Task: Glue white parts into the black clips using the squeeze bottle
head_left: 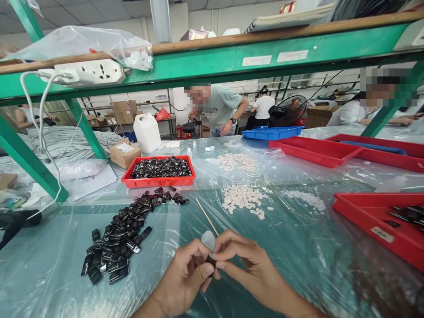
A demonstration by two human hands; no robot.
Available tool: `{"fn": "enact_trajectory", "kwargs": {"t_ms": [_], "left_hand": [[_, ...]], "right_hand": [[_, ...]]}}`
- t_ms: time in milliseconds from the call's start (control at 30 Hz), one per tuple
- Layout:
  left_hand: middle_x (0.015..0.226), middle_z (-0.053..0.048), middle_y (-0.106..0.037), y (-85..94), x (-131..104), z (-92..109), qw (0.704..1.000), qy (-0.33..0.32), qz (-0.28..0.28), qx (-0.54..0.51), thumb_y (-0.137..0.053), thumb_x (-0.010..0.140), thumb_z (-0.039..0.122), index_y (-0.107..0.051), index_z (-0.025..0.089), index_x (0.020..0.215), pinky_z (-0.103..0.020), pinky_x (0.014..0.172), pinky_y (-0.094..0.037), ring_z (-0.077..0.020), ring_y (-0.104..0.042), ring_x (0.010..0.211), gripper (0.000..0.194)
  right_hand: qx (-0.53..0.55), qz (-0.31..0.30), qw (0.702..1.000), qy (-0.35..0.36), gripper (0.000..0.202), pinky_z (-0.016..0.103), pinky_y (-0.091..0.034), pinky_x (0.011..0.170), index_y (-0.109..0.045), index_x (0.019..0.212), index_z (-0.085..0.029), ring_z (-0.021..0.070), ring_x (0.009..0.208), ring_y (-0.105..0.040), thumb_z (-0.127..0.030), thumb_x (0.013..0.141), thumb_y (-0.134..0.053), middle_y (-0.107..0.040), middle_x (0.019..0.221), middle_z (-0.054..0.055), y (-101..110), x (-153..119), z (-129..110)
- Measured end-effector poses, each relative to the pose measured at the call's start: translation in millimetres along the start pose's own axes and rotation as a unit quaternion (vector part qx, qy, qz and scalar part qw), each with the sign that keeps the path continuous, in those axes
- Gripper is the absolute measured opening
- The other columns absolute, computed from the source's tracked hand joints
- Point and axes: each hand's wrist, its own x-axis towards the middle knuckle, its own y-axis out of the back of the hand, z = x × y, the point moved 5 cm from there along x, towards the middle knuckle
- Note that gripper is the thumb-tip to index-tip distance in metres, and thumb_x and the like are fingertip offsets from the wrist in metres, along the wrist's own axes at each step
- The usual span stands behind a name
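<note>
- Small glossy black plastic piece (211,260): it sits at the bottom centre of the view, pinched between the fingertips of both hands just above the table, and is mostly hidden by them.
- Work table covered in clear plastic sheeting (298,247): it fills the lower view, under a green metal shelf frame with a wooden board (232,57) on top.
- Red plastic trays: one at the far right edge (364,216) holds a few black pieces, and two more (318,152) lie further back beside a blue plastic tray (272,132).
- Smaller red tray (158,180): it lies centre-left, filled with the same glossy black pieces.
- Loose heap of black pieces (119,238): spread on the sheeting from just before that tray toward the lower left, well apart from the hands.
- White plastic jug (147,132) and small cardboard box (125,152): they stand behind the filled tray.
- White power strip (89,72): fixed to the shelf beam at upper left (its cable hangs down).
- Piles of small white parts (241,196): scattered at mid-table, beyond the hands.
- Left hand (185,276): fingers curled, thumb and forefinger gripping the black piece.
- Right hand (247,263): closed on the same piece, and also holding a thin wooden stick (207,216) that slants up and to the left.
- Small translucent white cap (208,240): it shows just above the fingertips; whether it touches the piece cannot be told.
- Other people stand or sit at benches further back.
</note>
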Motion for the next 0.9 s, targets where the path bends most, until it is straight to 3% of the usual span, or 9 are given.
{"fn": "enact_trajectory", "kwargs": {"t_ms": [433, 900], "left_hand": [[0.077, -0.007, -0.074, 2.6, 1, -7, 1.000, -0.004, 0.004, 0.000, -0.073, 0.087, 0.060, -0.063, 0.021, 0.091, -0.023, 0.044, -0.034, -0.0099, -0.051, 0.047, 0.040], [0.079, -0.005, -0.072, -2.0, -1, 4, 1.000, 0.001, 0.002, 0.010, -0.071, 0.091, 0.056, -0.062, 0.020, 0.094, -0.019, 0.048, -0.036, -0.0063, -0.048, 0.050, 0.038]], "right_hand": [[0.014, -0.005, 1.000, -0.005, 0.019, 0.025, -0.062, 0.064, -0.074, 0.095, -0.034, 0.0135, 0.071, -0.072, -0.018, 0.086, -0.072, -0.066, 0.087, -0.001, -1, -2, 4], [-0.018, -0.006, 1.000, 0.009, 0.018, 0.023, -0.060, 0.069, -0.072, 0.098, -0.033, 0.0114, 0.075, -0.071, -0.017, 0.088, -0.070, -0.067, 0.089, -0.001, -2, -5, 5]]}}
